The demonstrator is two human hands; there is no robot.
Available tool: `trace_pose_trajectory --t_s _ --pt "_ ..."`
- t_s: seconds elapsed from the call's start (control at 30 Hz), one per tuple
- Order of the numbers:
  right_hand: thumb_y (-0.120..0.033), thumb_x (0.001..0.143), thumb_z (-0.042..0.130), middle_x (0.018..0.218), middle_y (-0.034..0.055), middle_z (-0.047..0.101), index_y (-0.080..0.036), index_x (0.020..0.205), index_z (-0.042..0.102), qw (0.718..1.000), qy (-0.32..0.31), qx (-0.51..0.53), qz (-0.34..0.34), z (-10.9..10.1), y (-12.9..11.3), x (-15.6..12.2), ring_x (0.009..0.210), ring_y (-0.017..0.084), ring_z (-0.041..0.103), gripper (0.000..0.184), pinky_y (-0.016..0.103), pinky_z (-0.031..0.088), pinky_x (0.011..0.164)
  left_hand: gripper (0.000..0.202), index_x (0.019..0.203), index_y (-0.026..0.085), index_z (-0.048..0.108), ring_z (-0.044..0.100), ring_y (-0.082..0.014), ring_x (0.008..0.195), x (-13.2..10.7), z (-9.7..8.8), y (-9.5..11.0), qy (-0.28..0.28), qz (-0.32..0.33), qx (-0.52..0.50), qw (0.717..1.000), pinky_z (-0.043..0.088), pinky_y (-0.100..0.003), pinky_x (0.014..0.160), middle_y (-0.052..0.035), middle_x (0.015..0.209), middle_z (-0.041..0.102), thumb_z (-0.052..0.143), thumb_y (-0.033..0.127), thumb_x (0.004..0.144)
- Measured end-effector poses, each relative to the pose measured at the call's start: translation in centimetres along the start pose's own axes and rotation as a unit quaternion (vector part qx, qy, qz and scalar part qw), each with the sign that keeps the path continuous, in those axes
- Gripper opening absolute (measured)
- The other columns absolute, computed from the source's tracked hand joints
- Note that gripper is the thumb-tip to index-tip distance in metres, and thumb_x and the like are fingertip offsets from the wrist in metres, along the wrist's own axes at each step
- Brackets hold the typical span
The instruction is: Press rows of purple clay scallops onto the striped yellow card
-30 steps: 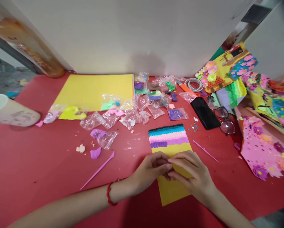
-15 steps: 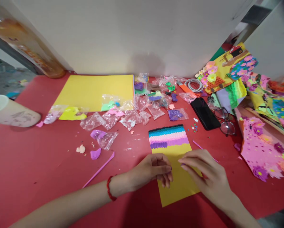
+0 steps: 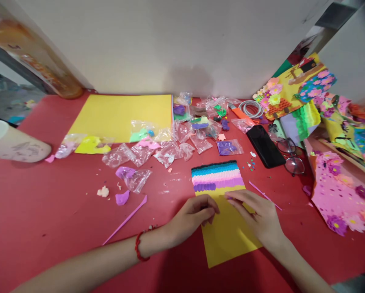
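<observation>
A yellow sheet (image 3: 228,232) lies on the red table, its far end covered by rows of soft clay (image 3: 215,173) in black, blue, white, pink and violet. A short dark purple clay row (image 3: 204,187) begins below them at the left. Over the sheet's left part, my left hand (image 3: 197,213) is closed with curled fingers; whatever they hold is hidden. My right hand (image 3: 255,209) pinches a tiny bit of purple clay (image 3: 229,198) between thumb and fingertips, just below the violet row. Pink modelling tools lie either side: one tool (image 3: 125,219) left, another tool (image 3: 265,195) right.
Clay bags (image 3: 176,148) crowd the middle back beside a large yellow sheet (image 3: 124,116). A phone (image 3: 265,146), glasses (image 3: 293,165) and decorated clay crafts (image 3: 331,183) are at right. A paper cup (image 3: 17,142) and bottle (image 3: 36,57) stand left.
My right hand has moved left and slightly away from me, toward the clay rows. My left hand has shifted slightly left, its fingers more curled.
</observation>
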State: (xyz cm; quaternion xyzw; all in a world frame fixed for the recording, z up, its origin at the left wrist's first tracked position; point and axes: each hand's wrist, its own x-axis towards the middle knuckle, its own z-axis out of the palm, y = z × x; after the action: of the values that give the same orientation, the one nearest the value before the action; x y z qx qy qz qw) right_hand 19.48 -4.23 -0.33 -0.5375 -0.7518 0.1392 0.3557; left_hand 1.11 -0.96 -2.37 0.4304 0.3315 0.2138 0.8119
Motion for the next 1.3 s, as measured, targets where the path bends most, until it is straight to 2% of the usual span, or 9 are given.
trace_pose_trajectory --t_s 0.13,0.23,0.43,0.57,0.7,0.8,1.0,1.17,1.3 --pt "-0.016 0.084 0.055 0.072 0.0009 0.067 -0.019 0.083 0.065 0.998 0.006 -0.020 -0.053 0.6 -1.2 -0.1 0.064 0.011 0.062 0.010 0.023 0.052 0.057 0.027 0.079 0.014 0.057 0.043 -0.0094 0.059 0.2 0.1 0.0 -0.016 0.010 -0.006 1.000 0.033 -0.023 0.057 0.0013 0.066 0.051 0.061 0.041 0.076" --pt "-0.016 0.084 0.054 0.070 0.0025 0.064 -0.018 0.085 0.068 0.997 0.005 -0.024 -0.079 1.0 -1.7 -0.3 0.062 0.011 0.058 0.013 0.024 0.050 0.054 0.031 0.076 0.013 0.058 0.044 -0.0085 0.058 0.2 0.1 -0.2 -0.023 0.012 -0.030 0.999 0.033 -0.023 0.056 0.0016 0.066 0.052 0.067 0.043 0.072" --pt "-0.017 0.085 0.054 0.068 0.0005 0.060 -0.022 0.095 0.068 0.996 0.009 -0.013 -0.082 1.0 -1.7 -1.0 0.061 0.011 0.052 0.017 0.024 0.045 0.054 0.031 0.067 0.012 0.060 0.045 -0.0058 0.053 0.5 -0.3 -0.6 -0.033 -0.045 -0.124 0.991 0.031 -0.020 0.053 0.0034 0.059 0.054 0.080 0.034 0.060" --pt "-0.015 0.083 0.058 0.062 -0.0013 0.059 -0.021 0.089 0.068 0.992 0.019 -0.039 -0.121 0.7 -2.0 -0.8 0.056 0.010 0.048 0.014 0.025 0.040 0.052 0.030 0.065 0.012 0.060 0.050 -0.0040 0.051 0.7 -0.6 -0.7 -0.063 -0.113 -0.224 0.966 0.034 -0.018 0.051 0.0033 0.060 0.059 0.084 0.026 0.055" --pt "-0.010 0.080 0.059 0.061 -0.0015 0.058 -0.019 0.089 0.067 0.990 0.025 -0.031 -0.136 0.7 -2.5 -0.8 0.053 0.010 0.047 0.015 0.026 0.038 0.052 0.028 0.064 0.013 0.060 0.054 -0.0040 0.050 0.5 -0.7 -0.9 -0.095 -0.131 -0.278 0.947 0.037 -0.017 0.051 0.0023 0.062 0.063 0.085 0.021 0.054" --pt "-0.010 0.079 0.060 0.062 -0.0017 0.058 -0.020 0.094 0.066 0.991 0.033 -0.007 -0.127 0.7 -2.7 -0.9 0.054 0.010 0.049 0.018 0.026 0.039 0.052 0.027 0.064 0.013 0.060 0.056 -0.0048 0.049 0.3 -0.6 -0.8 -0.099 -0.137 -0.287 0.943 0.038 -0.017 0.050 0.0021 0.061 0.065 0.084 0.021 0.056" --pt "-0.011 0.080 0.058 0.061 -0.0017 0.057 -0.020 0.087 0.064 0.993 0.047 0.012 -0.105 0.3 -2.7 -0.5 0.054 0.009 0.050 0.013 0.024 0.042 0.052 0.029 0.062 0.012 0.060 0.058 -0.0065 0.045 0.7 -0.3 -0.3 -0.087 -0.131 -0.286 0.945 0.041 -0.017 0.046 0.0005 0.057 0.066 0.085 0.024 0.054" --pt "-0.008 0.080 0.057 0.060 -0.0006 0.057 -0.017 0.086 0.063 0.989 0.044 -0.033 -0.138 0.1 -2.3 -0.4 0.054 0.010 0.049 0.012 0.025 0.042 0.051 0.031 0.058 0.011 0.062 0.056 -0.0059 0.043 1.0 0.0 0.2 -0.056 -0.128 -0.252 0.958 0.040 -0.017 0.046 0.0007 0.052 0.063 0.086 0.029 0.051" --pt "-0.008 0.080 0.059 0.065 0.0016 0.059 -0.016 0.090 0.064 0.987 0.053 -0.073 -0.134 0.0 -2.1 -0.6 0.057 0.010 0.052 0.015 0.025 0.044 0.053 0.028 0.061 0.011 0.061 0.056 -0.0051 0.048 0.8 0.6 0.9 -0.031 -0.090 -0.241 0.966 0.039 -0.016 0.048 0.0014 0.055 0.063 0.084 0.027 0.056"
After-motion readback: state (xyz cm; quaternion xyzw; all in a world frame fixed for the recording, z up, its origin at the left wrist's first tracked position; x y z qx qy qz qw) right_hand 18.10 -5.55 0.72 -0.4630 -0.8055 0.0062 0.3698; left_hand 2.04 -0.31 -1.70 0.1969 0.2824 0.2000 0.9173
